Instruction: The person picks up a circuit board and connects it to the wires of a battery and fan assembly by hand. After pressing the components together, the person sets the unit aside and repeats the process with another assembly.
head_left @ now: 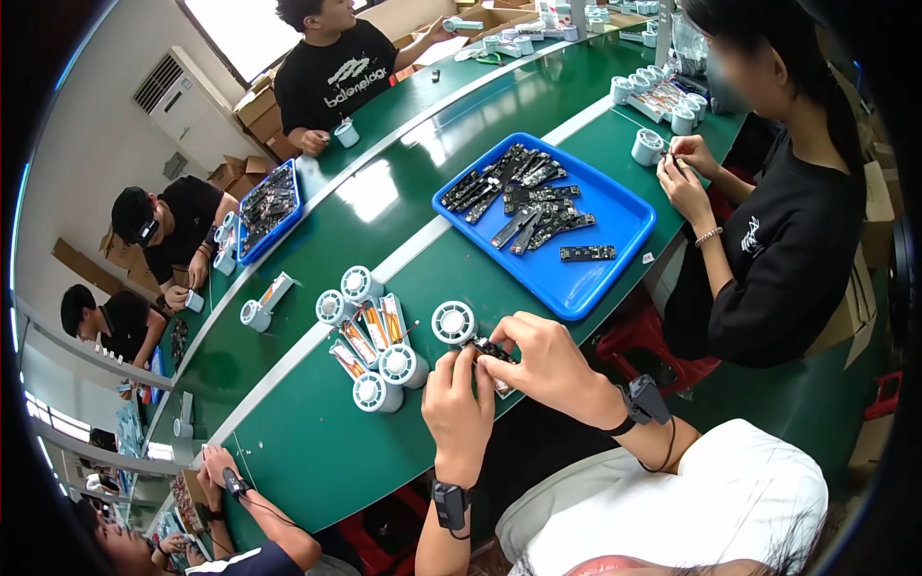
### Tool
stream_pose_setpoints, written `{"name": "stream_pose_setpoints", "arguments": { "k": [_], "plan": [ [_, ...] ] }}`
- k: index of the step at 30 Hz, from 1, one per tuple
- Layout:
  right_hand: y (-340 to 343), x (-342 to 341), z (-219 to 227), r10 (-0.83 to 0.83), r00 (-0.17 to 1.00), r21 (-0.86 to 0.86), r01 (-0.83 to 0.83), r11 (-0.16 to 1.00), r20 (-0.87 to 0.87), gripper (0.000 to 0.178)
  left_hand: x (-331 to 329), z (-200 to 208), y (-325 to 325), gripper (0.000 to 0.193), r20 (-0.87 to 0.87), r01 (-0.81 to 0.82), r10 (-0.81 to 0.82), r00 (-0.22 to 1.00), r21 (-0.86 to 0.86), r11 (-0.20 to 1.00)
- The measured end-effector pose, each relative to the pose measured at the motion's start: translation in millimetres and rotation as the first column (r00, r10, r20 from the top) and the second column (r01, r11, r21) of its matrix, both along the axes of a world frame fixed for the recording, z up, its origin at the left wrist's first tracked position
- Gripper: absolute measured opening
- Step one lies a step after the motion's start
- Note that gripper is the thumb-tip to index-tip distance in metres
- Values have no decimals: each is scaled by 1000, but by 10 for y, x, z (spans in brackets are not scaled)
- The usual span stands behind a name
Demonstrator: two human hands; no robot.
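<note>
At the table's near edge lies a light-blue handheld fan, its round grille showing and its handle mostly under my fingers. My left hand is closed, fingertips pinched on a dark circuit board at the fan's handle. From the right, my right hand grips the same board between thumb and fingers. Just left of my hands sits a cluster of similar fan bodies, open handles showing orange-wrapped cells and wires. My fingers hide most of the board and how it sits in the handle.
Beyond my hands, a blue tray holds several dark circuit boards. A lone fan lies farther left. A co-worker works at the right; others sit across and to the left. A second blue tray stands at the far left.
</note>
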State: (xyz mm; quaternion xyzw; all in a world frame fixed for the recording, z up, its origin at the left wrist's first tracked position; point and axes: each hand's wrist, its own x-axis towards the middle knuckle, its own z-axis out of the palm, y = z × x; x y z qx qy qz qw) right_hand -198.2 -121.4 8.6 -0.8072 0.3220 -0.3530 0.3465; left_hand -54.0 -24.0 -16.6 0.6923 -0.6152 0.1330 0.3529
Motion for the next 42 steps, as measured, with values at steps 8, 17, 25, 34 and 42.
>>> {"name": "stream_pose_setpoints", "arguments": {
  "k": [8, 17, 25, 34, 42],
  "plan": [
    [117, 179, -99, -87, 995, -33, 89, 996, 42, 26, 18, -60, 61, 30, -234, -24, 22, 972, -6, 1000],
    [215, 220, -111, -125, 992, -28, 125, 992, 5, 26, 7, -53, 114, 31, -374, -57, 60, 925, 18, 998],
    [148, 303, -171, -148, 988, -76, 151, 986, 45, 27, 30, -21, 43, 30, -418, -96, 98, 903, 27, 995],
    [165, 332, -242, -183, 981, -77, 188, 979, 66, 30, 36, -47, 52, 31, -316, -5, -4, 949, -25, 1000],
    [95, 250, -207, -30, 960, -48, 17, 999, -279, 38, 82, -35, 91, 31, -288, 50, -33, 957, 53, 997]
  ]
}}
